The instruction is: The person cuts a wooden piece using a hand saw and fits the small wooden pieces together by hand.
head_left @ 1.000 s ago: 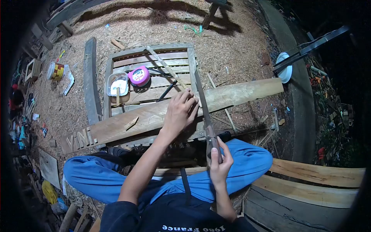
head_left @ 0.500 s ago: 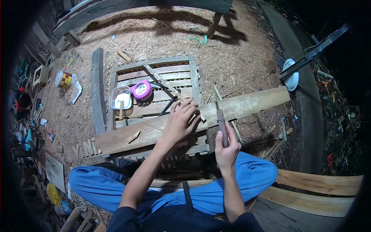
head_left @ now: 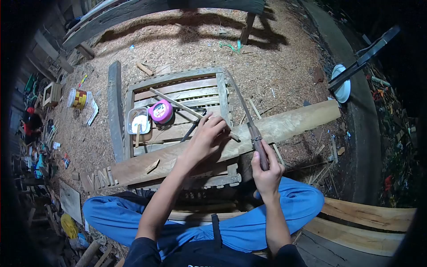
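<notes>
My left hand [head_left: 208,135] is closed round a thin wooden strip [head_left: 175,103], whose short end sticks out on the right, over the long board [head_left: 293,122]. In my right hand [head_left: 267,171] is the dark handle of a long, thin-bladed knife [head_left: 242,100]; its blade points up and away, apart from the strip. Small wooden pieces shaped like letters [head_left: 103,177] lie at the board's left end. A loose wood chip [head_left: 152,166] rests on the board's left half.
Beyond the board, a slatted wooden frame [head_left: 220,91] carries a pink round container [head_left: 161,111] and a plastic tub of white paste [head_left: 138,121] with a stick. A grey beam [head_left: 114,107] lies left. Another person [head_left: 32,122] is at far left.
The knife has swung from near the strip to the right of it, its blade now showing at full length. The strip in my left hand has turned to a flatter slant.
</notes>
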`<control>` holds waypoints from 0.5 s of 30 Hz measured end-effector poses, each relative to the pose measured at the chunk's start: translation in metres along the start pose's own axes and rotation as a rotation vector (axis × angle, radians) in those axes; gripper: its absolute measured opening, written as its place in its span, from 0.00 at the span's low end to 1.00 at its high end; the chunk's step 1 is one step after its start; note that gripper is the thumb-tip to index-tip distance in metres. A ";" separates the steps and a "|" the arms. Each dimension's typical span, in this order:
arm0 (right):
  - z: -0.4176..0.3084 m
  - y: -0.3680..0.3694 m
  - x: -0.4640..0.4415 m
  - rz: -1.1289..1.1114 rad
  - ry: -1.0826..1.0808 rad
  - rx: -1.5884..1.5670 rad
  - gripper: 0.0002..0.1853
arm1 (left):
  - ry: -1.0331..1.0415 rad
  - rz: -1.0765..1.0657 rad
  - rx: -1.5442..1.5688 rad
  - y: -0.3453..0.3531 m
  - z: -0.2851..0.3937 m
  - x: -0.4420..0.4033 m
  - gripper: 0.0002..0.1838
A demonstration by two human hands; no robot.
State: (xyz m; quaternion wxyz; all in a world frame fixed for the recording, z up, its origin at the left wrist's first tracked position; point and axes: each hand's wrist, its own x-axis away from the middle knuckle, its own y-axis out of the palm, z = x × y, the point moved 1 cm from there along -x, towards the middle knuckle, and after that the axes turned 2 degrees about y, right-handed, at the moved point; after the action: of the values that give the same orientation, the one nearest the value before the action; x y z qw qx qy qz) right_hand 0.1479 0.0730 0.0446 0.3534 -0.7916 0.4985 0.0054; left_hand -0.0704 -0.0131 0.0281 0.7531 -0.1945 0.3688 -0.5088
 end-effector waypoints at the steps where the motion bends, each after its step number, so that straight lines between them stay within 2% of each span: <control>1: 0.002 -0.002 -0.001 0.012 -0.008 0.007 0.22 | 0.009 -0.005 -0.001 -0.002 0.002 -0.005 0.11; 3: 0.006 -0.009 -0.002 0.046 0.017 0.007 0.22 | -0.038 -0.104 0.024 -0.007 0.007 -0.013 0.10; 8: 0.013 -0.024 -0.002 0.152 0.074 -0.052 0.21 | 0.143 -0.118 -0.033 0.012 0.000 -0.040 0.11; 13: 0.015 -0.031 0.001 0.194 0.095 -0.058 0.21 | 0.241 -0.099 -0.208 0.012 0.033 -0.057 0.11; 15: 0.018 -0.029 0.002 0.205 0.072 -0.054 0.21 | 0.191 0.084 -0.327 0.018 0.043 -0.043 0.14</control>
State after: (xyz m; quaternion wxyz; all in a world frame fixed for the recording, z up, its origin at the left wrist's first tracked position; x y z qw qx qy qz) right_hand 0.1778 0.0892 0.0462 0.3114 -0.7454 0.5888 0.0262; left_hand -0.0362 0.0294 0.0593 0.6935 -0.2496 0.5243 -0.4266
